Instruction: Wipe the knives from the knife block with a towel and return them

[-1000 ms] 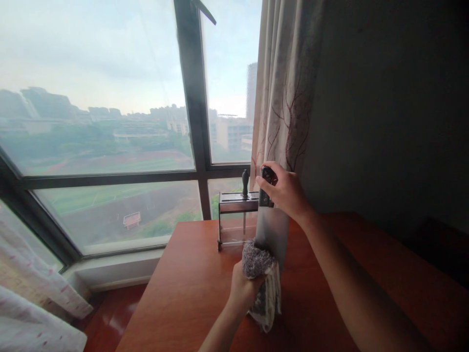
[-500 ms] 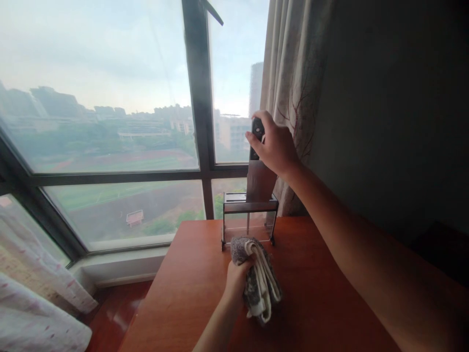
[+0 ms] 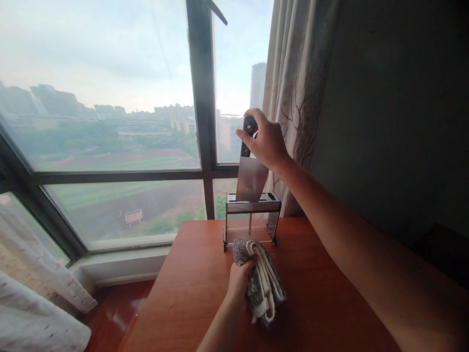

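Observation:
My right hand (image 3: 266, 139) grips the black handle of a broad-bladed cleaver (image 3: 251, 180), blade pointing down. The blade's lower end is at the slotted top of a clear-sided knife block (image 3: 252, 208) with a dark frame; whether its tip has entered a slot I cannot tell. My left hand (image 3: 242, 278) is closed around a folded grey and white towel (image 3: 263, 288), held over the table in front of the block. Part of the left fingers is hidden by the towel.
The knife block stands near the far edge of a reddish-brown wooden table (image 3: 183, 283). Behind it are a large framed window (image 3: 205, 122) and a beige curtain (image 3: 293, 73). A white curtain (image 3: 40, 313) hangs at the lower left; a dark wall (image 3: 388, 98) is on the right.
My right hand and the cleaver have shifted slightly left over the knife block, and the blade leans a little more. My left hand still holds the towel in nearly the same place.

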{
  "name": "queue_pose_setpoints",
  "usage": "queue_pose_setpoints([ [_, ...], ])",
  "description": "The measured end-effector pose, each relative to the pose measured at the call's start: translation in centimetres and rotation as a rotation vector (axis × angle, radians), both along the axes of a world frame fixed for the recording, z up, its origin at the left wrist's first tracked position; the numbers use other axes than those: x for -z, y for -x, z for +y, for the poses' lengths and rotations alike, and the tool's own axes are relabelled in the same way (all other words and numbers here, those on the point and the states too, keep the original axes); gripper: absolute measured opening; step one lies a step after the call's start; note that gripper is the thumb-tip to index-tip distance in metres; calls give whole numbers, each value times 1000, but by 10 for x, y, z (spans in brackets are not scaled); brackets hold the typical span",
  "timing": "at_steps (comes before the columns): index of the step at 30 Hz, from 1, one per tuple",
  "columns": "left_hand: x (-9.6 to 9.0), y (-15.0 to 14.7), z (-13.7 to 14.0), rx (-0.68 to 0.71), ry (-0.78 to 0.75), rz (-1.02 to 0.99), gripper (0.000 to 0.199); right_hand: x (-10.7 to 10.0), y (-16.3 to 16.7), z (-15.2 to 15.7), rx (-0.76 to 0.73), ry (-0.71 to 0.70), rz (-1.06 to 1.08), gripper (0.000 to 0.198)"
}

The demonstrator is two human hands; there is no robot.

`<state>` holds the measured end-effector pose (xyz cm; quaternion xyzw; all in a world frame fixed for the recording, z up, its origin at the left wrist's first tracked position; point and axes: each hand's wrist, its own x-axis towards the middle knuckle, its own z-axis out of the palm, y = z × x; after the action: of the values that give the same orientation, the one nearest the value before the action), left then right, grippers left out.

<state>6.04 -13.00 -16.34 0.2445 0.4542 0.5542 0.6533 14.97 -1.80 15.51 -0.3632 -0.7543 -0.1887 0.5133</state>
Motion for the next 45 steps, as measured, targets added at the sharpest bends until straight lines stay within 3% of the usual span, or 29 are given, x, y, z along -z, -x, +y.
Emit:
queue_pose_setpoints([
  [8,-3,0,-2,11,-2,-6,42,3,-4,7,-27,45,90,35],
  [29,3,0,-1,3,7,-25,48,3,2,9,-56,69,45,33],
  [34,3,0,-1,6,4,-30,47,12,10,13,-85,105,34,31],
  [41,3,0,-1,5,8,-21,43,23,15,24,-14,139,75,32],
  [45,1,-1,0,0,11,-14,42,37,20,26,6,258,32,34],
])
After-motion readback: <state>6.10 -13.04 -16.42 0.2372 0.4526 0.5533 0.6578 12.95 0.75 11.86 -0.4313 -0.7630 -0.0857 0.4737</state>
